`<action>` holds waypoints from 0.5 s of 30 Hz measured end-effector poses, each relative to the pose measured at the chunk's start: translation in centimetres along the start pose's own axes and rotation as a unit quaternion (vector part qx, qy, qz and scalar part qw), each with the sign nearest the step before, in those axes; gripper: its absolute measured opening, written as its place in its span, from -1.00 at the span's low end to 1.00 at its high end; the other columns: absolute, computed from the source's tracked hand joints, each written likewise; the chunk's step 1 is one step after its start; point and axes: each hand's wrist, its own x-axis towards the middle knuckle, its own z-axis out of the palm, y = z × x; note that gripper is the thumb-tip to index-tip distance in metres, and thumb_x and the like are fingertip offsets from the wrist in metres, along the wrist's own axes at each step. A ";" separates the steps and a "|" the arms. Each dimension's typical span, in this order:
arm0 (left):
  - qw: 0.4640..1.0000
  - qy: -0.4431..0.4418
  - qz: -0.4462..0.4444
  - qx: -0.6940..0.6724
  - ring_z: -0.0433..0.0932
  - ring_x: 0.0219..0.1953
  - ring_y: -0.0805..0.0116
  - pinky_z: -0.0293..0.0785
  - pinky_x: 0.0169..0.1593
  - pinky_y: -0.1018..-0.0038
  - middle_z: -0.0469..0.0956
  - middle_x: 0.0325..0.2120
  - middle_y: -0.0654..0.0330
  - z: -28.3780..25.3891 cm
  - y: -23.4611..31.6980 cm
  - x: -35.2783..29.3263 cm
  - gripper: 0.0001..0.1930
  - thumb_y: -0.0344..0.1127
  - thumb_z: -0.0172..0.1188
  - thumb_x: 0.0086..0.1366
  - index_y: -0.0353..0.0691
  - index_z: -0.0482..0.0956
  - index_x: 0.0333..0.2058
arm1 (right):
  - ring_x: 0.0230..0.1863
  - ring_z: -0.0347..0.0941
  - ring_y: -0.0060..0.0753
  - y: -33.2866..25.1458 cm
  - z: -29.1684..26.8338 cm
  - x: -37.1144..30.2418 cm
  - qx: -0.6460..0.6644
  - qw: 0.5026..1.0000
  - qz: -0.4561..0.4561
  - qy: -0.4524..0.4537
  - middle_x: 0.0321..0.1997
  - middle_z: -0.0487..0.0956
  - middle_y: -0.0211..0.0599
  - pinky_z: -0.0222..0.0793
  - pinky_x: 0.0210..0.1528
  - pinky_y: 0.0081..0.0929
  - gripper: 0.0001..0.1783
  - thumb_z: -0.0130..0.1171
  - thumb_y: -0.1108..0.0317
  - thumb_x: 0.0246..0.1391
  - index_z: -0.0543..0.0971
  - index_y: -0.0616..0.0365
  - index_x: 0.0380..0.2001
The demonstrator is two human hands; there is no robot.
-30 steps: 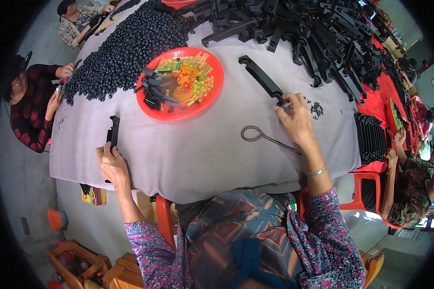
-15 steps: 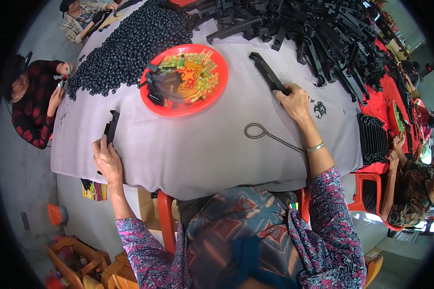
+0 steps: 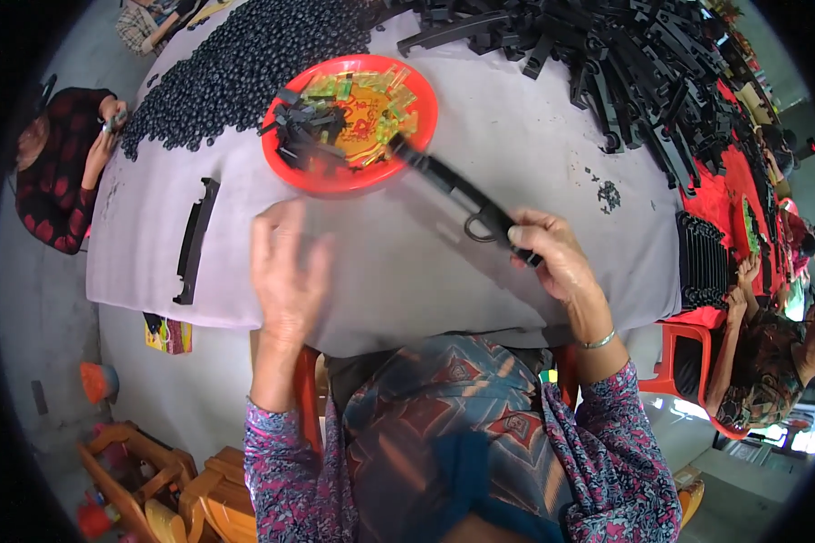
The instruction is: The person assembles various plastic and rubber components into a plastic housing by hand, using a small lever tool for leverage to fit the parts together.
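My right hand (image 3: 554, 252) grips one end of a long black plastic piece (image 3: 462, 188), its far end slanting up to the right rim of a red plate (image 3: 428, 90). Blurred by motion, my left hand (image 3: 288, 258) is raised over the cloth with fingers apart and nothing in it. To its left lies another long black plastic piece (image 3: 193, 244) on the cloth. A metal wire tool with a looped end (image 3: 471, 233) shows beneath the held piece, mostly covered. The plate holds small clear yellow-green pieces (image 3: 398, 113) and black parts (image 3: 303, 131).
A heap of small round black parts (image 3: 226, 77) covers the far left of the grey cloth (image 3: 380, 290). Long black pieces (image 3: 607, 63) pile up at the far right. Tiny dark bits (image 3: 609, 195) lie on the right. Co-workers sit at left (image 3: 59, 181) and right (image 3: 770, 353).
My left hand has let go of the black piece on the left and moved right. My right hand has turned its piece and swung its far end left, toward the plate.
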 end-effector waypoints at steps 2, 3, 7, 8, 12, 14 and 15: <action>0.996 -0.034 0.082 -0.001 0.47 0.03 -0.01 0.41 0.09 0.22 0.48 -0.03 0.01 0.2 2.1 0.4 -0.40 -0.47 0.44 -0.06 -0.32 0.53 0.04 | -0.44 0.38 -0.65 0.0 0.9 -0.4 -0.004 0.998 0.033 -0.055 -0.41 0.51 -0.49 0.31 -0.41 -0.61 -0.72 0.25 0.26 0.01 0.61 0.24 -0.27; 0.996 -0.039 0.077 -0.002 0.47 0.03 -0.01 0.41 0.09 0.22 0.48 -0.03 0.01 0.6 3.3 0.7 -0.40 -0.47 0.44 -0.06 -0.32 0.53 0.04 | -0.44 0.38 -0.65 0.5 1.0 -0.4 -0.004 0.998 0.040 -0.055 -0.41 0.51 -0.49 0.31 -0.41 -0.61 -0.72 0.25 0.26 0.01 0.61 0.24 -0.27; 0.987 -0.129 0.089 -0.017 0.37 0.14 -0.01 0.27 0.20 0.09 0.46 -0.01 0.04 2.0 4.4 1.0 -0.38 -0.39 0.45 -0.16 -0.25 0.55 -0.01 | -0.37 0.32 -0.68 1.2 1.4 0.1 -0.118 0.984 0.031 -0.126 -0.43 0.49 -0.54 0.28 -0.32 -0.60 -0.72 0.24 0.23 0.04 0.62 0.24 -0.29; 0.983 -0.145 0.111 -0.024 0.32 0.18 -0.02 0.21 0.23 0.04 0.46 -0.02 0.05 2.4 4.1 0.8 -0.41 -0.37 0.42 -0.16 -0.21 0.55 -0.03 | -0.36 0.31 -0.68 1.3 1.5 0.3 -0.136 0.976 0.041 -0.164 -0.43 0.48 -0.55 0.27 -0.29 -0.59 -0.72 0.24 0.23 0.05 0.62 0.25 -0.30; 0.973 -0.209 0.098 -0.027 0.46 -0.04 0.15 0.18 0.25 -0.01 0.47 -0.24 0.21 3.5 3.5 -0.1 -0.58 -0.39 0.40 -0.07 -0.16 0.57 -0.15 | -0.35 0.31 -0.69 0.5 1.6 0.1 -0.151 0.976 0.051 -0.151 -0.43 0.49 -0.56 0.26 -0.32 -0.58 -0.73 0.24 0.22 0.08 0.64 0.22 -0.28; 0.974 -0.202 0.100 -0.028 0.47 -0.09 0.18 0.18 0.25 -0.01 0.46 -0.28 0.23 3.7 3.3 -0.4 -0.61 -0.39 0.39 -0.05 -0.15 0.57 -0.16 | -0.37 0.33 -0.65 -0.1 2.0 -0.2 -0.250 0.960 0.030 -0.123 -0.44 0.49 -0.52 0.28 -0.35 -0.52 -0.73 0.25 0.24 0.12 0.65 0.26 -0.26; 0.975 -0.192 0.106 -0.030 0.49 -0.14 0.20 0.18 0.25 -0.01 0.45 -0.32 0.25 3.8 3.4 -0.5 -0.64 -0.39 0.39 -0.02 -0.13 0.57 -0.18 | -0.37 0.33 -0.65 0.3 1.8 -0.2 -0.250 0.960 0.034 -0.123 -0.44 0.49 -0.52 0.28 -0.35 -0.52 -0.73 0.25 0.24 0.12 0.65 0.26 -0.26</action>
